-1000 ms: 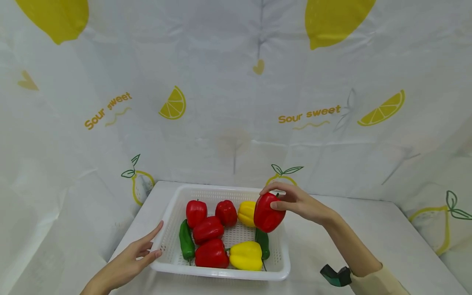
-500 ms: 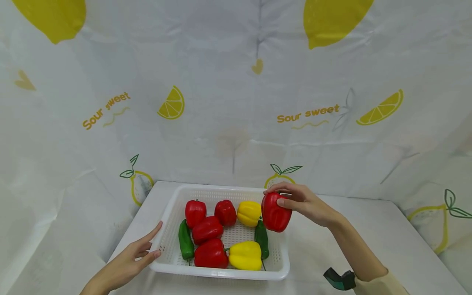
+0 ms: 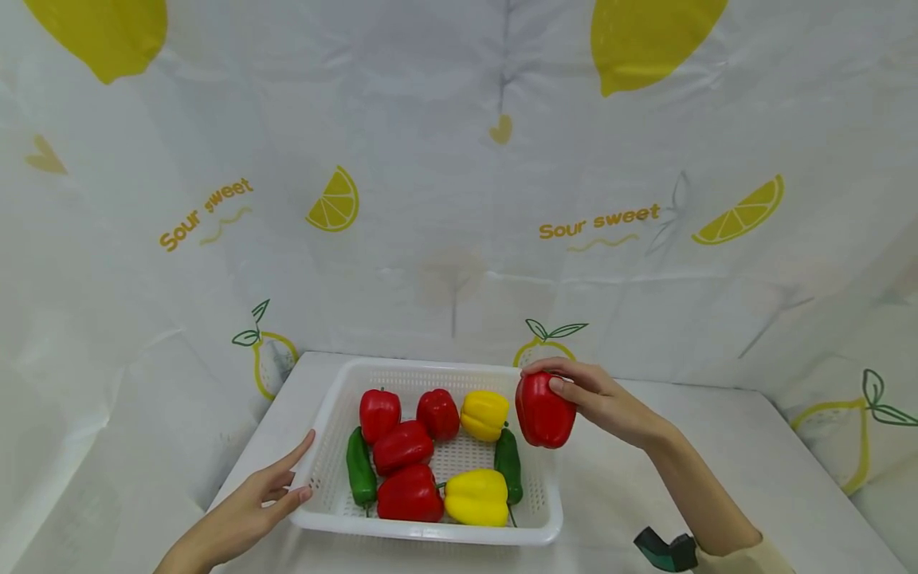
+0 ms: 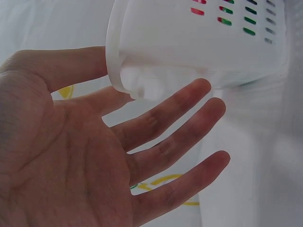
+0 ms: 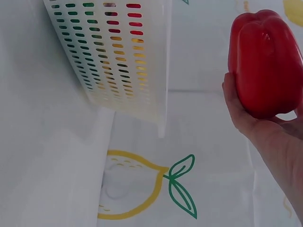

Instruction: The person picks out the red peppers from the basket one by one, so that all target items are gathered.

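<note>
My right hand holds a red bell pepper up by its top, at the back right of the white basket. In the right wrist view the thumb and fingers curl round one end of this bell pepper, which is raised beside the basket wall. My left hand touches the basket's left rim with thumb and index finger. The left wrist view shows the other fingers stretched out straight below the rim; the thumb tip is hidden behind it.
Inside the basket lie several red bell peppers, two yellow bell peppers and two long green peppers. The basket stands on a white table. A lemon-printed sheet hangs behind the table.
My right hand has moved rightward with the red bell pepper, from over the basket's right part to its right rim, uncovering the back yellow bell pepper. My left hand stays at the rim.
</note>
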`<state>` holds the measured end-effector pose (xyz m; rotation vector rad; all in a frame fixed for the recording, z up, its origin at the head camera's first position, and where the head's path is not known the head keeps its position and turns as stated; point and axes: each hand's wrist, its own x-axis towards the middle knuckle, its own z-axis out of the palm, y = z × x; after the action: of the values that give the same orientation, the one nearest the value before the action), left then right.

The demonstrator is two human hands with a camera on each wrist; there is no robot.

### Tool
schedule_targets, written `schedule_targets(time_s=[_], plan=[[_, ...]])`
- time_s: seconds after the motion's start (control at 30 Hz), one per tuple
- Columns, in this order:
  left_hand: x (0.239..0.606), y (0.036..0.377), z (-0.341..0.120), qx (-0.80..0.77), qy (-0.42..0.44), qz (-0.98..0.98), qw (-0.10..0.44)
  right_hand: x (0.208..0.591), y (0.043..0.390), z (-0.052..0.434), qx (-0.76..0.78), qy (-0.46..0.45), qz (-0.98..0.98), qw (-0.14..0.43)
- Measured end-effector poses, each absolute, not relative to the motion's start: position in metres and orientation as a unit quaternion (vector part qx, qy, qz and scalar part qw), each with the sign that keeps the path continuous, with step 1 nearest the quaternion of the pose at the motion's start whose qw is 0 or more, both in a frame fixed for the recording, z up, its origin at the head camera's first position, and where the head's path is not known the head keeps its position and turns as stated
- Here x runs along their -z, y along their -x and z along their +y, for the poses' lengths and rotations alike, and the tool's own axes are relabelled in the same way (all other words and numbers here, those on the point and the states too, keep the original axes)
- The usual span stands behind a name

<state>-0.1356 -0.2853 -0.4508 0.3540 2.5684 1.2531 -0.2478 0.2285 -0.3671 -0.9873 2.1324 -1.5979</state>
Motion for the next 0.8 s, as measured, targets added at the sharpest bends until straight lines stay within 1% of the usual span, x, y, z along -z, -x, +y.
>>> schedule_targets(time_s=[0.13, 0.3, 0.53, 0.8], plan=[[0.45, 0.136, -0.285, -0.433, -0.122, 0.883, 0.134, 0.368, 0.247, 0.23, 0.562, 0.336, 0.741, 0.149], [0.451, 0.136, -0.286, -0.438, -0.127, 0.88, 0.133, 0.37, 0.246, 0.234, 0.521, 0.334, 0.779, 0.105], [0.452, 0.135, -0.286, -0.429, -0.133, 0.885, 0.122, 0.375, 0.248, 0.246, 0.49, 0.342, 0.799, 0.064], [0.454, 0.135, -0.288, -0.441, -0.126, 0.879, 0.132, 0.379, 0.253, 0.267, 0.479, 0.308, 0.82, 0.053]])
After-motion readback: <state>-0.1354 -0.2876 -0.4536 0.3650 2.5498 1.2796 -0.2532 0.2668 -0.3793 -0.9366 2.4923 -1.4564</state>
